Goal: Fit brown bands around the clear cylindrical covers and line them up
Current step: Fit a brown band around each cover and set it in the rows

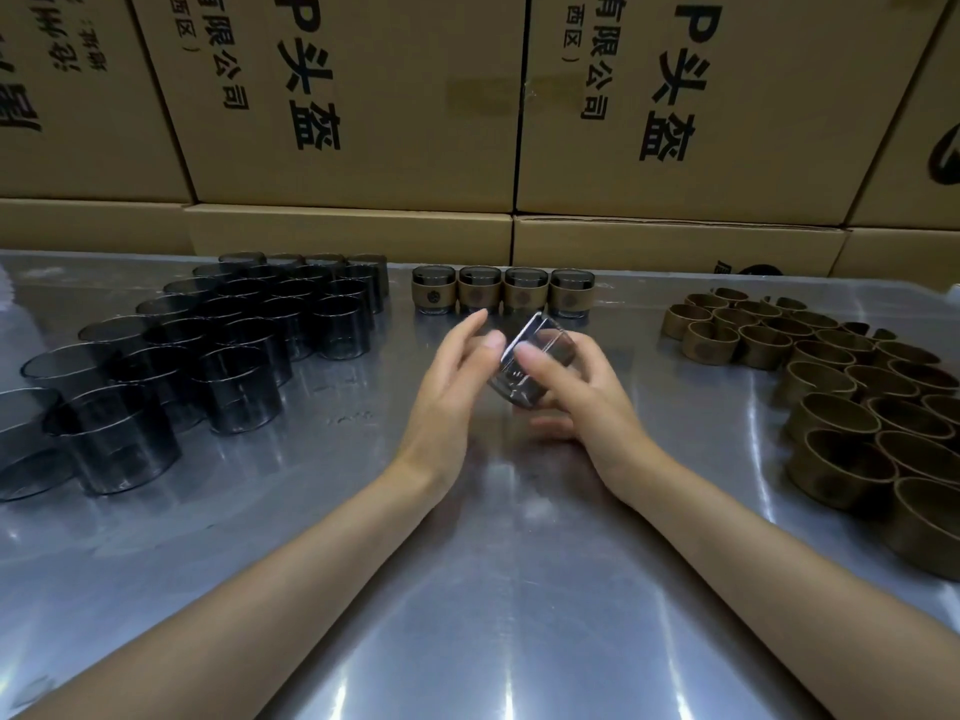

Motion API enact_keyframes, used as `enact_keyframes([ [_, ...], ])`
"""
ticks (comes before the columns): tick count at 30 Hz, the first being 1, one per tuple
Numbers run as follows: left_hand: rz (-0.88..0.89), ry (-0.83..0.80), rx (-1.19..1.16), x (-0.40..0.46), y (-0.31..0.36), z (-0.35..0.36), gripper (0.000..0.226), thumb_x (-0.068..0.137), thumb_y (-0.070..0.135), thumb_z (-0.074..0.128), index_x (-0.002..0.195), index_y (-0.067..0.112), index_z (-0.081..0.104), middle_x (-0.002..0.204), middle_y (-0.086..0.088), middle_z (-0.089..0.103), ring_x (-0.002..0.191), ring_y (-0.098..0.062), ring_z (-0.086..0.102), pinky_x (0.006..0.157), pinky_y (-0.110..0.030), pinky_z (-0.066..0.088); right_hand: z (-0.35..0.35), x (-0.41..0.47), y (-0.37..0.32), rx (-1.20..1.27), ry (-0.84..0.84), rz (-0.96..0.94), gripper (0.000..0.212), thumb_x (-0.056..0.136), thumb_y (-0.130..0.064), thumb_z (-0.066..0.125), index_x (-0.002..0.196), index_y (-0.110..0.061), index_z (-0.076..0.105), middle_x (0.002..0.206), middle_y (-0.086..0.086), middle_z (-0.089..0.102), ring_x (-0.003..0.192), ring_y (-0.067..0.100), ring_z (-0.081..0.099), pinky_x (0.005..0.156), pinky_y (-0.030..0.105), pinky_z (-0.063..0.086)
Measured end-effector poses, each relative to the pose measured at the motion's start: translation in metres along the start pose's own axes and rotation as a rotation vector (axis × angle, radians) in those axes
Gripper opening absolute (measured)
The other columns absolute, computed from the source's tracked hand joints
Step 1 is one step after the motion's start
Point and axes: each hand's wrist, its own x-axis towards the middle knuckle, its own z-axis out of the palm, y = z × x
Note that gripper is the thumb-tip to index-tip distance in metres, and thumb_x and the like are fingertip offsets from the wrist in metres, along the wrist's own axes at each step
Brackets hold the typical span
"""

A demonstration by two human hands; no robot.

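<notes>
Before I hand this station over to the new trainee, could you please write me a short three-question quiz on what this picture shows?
1. How many banded covers stand in the row at the back of the table?
2. True or false: the loose brown bands lie on the person's left.
3. What does the right hand hold? A) a brown band B) a clear cover with no band C) nothing

Key: 1. Four. 2. False; they lie on the right, and the unbanded covers stand on the left. 3. B; the left hand touches it too.
</notes>
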Motion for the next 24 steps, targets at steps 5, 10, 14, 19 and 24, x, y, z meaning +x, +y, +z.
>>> enact_keyframes([
  [5,0.262,-0.043,0.344,-0.006,-0.004,0.004,0.065,0.074,0.04,0.073,0.133,0.036,0.045,0.129,0.015,0.05,0.124,0.002,0.048,0.103,-0.018,0.04,-0.007,0.003,-0.004,0.034,-0.128,0.108,0.071,0.066,-0.067,0.066,0.107,-0.01,0.062,0.07,-0.002,0.058,0.05,0.007,0.053,0.045,0.018,0.041],
  [10,0.279,-0.01,0.262,-0.009,0.004,0.005,0.059,0.069,0.046,0.076,0.122,0.025,0.062,0.116,0.01,0.067,0.111,-0.008,0.062,0.098,-0.033,0.05,-0.006,0.002,-0.01,-0.065,-0.208,0.14,0.069,0.059,-0.086,0.049,0.071,-0.019,0.056,0.054,-0.003,0.047,0.045,0.013,0.043,0.046,0.024,0.033],
  [14,0.172,0.101,0.145,-0.01,0.008,0.011,0.043,0.066,0.043,0.079,0.107,0.03,0.071,0.093,0.012,0.073,0.091,-0.003,0.068,0.081,-0.019,0.053,-0.002,0.0,-0.009,-0.135,-0.211,0.097,0.067,0.083,-0.078,0.026,0.049,-0.024,0.047,0.043,-0.006,0.036,0.04,0.011,0.029,0.04,0.022,0.023],
  [19,0.043,0.132,-0.046,-0.007,0.017,0.013,0.014,0.08,0.034,0.076,0.09,0.024,0.078,0.081,0.009,0.076,0.079,0.0,0.07,0.069,-0.009,0.049,-0.001,0.0,-0.008,-0.081,-0.154,0.132,0.067,0.094,-0.064,0.024,0.05,-0.025,0.057,0.044,-0.007,0.034,0.037,0.009,0.023,0.037,0.02,0.017],
  [24,-0.1,0.008,-0.176,-0.004,0.017,0.006,0.037,0.073,0.052,0.065,0.094,0.025,0.079,0.092,-0.001,0.076,0.096,-0.011,0.071,0.091,-0.022,0.051,-0.003,0.003,-0.007,-0.04,-0.165,0.151,0.068,0.093,-0.063,0.022,0.071,-0.008,0.055,0.037,-0.001,0.025,0.033,0.012,0.018,0.036,0.019,0.017],
])
